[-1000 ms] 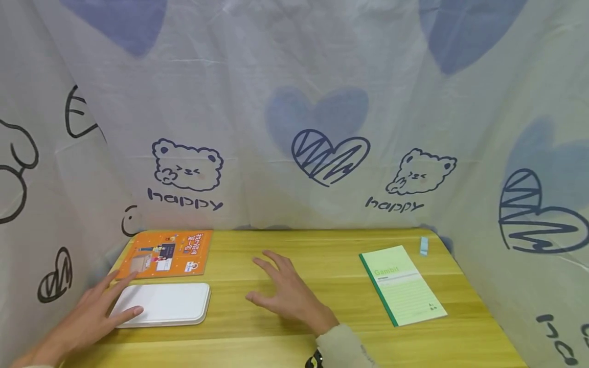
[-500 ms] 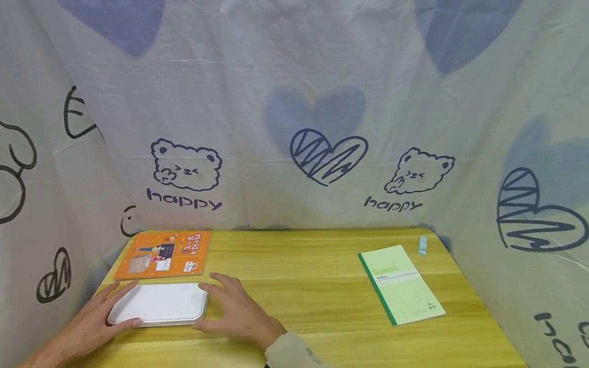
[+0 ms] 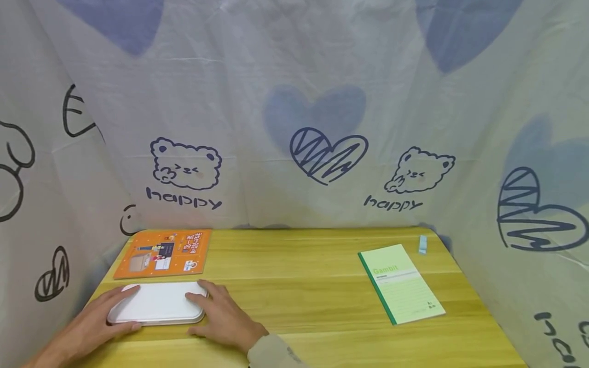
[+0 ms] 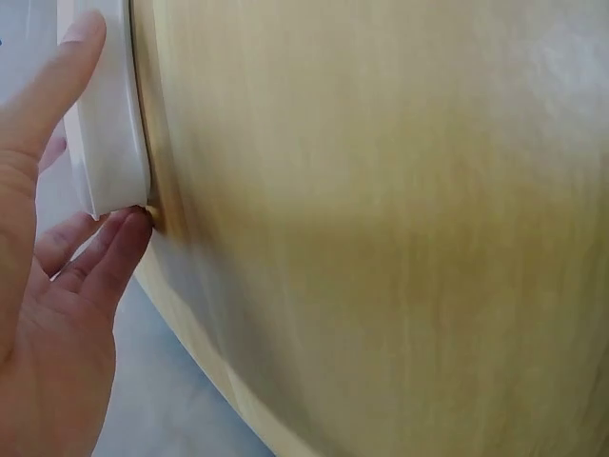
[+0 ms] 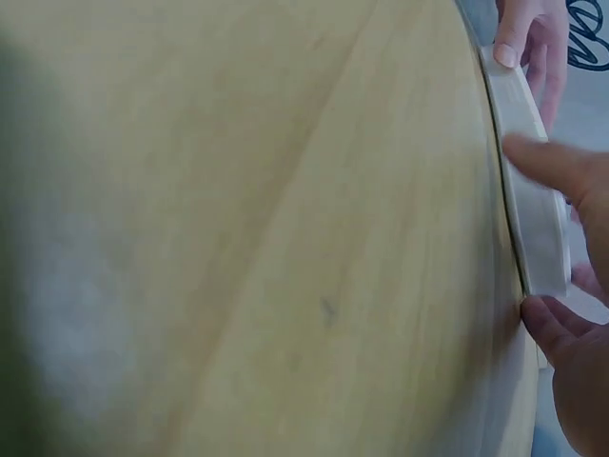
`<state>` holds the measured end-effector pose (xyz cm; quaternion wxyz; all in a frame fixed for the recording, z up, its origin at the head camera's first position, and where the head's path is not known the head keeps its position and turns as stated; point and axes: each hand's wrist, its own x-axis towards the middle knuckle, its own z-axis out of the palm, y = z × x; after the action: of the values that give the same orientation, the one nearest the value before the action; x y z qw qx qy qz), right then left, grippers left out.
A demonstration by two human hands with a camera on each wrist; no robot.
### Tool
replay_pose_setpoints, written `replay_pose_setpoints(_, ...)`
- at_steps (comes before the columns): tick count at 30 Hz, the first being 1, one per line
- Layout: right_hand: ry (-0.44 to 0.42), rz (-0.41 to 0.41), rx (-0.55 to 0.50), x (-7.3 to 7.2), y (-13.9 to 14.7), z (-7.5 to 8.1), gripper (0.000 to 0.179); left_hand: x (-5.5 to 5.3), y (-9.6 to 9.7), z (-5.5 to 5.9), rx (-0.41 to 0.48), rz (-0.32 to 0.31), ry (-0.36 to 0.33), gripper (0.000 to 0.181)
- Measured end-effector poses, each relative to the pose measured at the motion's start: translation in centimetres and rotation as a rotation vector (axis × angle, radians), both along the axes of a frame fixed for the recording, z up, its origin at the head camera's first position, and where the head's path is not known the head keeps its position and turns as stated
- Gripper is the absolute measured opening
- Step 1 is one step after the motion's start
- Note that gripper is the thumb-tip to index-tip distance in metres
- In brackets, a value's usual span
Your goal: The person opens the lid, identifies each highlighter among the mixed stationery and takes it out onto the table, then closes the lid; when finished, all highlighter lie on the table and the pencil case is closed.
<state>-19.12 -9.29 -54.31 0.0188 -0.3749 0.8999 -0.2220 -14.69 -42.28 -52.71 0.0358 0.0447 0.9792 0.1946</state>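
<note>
A flat white case (image 3: 158,302) with rounded corners lies at the near left of the table. My left hand (image 3: 89,319) holds its left end, index finger along the top and thumb at the front side. In the left wrist view, other fingertips (image 4: 124,233) touch the end of the case near its lower edge. My right hand (image 3: 227,317) is around the right end, with a finger on the top. The right wrist view shows its thumb (image 5: 547,162) over the front side and a fingertip (image 5: 542,319) at the end's lower edge.
An orange booklet (image 3: 163,253) lies just behind the case. To the right is a light green notebook (image 3: 401,283) with a dark green spine. A small pale blue item (image 3: 422,244) sits near the far right corner. Printed cloth (image 3: 257,102) encloses the table (image 3: 299,286).
My right hand has come left from the middle of the table to the right end of the case. The left hand has settled around the left end, and the case has shifted slightly left.
</note>
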Motion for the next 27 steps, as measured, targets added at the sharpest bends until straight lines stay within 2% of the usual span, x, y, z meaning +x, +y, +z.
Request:
replay_pose_setpoints(5, 0.040, -0.010, 0.021, -0.2, 0.0, 0.3, 0.065, 0.2, -0.1, 0.1, 0.008, 0.006, -0.012, 0.097)
replay_pose_setpoints(12, 0.012, 0.004, -0.018, -0.3, 1.1, 0.5, 0.061, 0.6, 0.6, 0.5, 0.010, -0.010, -0.010, 0.094)
replay_pose_setpoints(20, -0.057, 0.028, -0.052, -0.8, 4.6, 0.4, 0.061, 0.4, 3.2, 0.9, 0.048, -0.060, -0.008, 0.088)
replay_pose_setpoints(27, -0.113, 0.020, -0.059, -1.1, 8.1, 0.4, 0.060, 0.0, 6.2, 1.2, 0.074, -0.087, -0.058, 0.087)
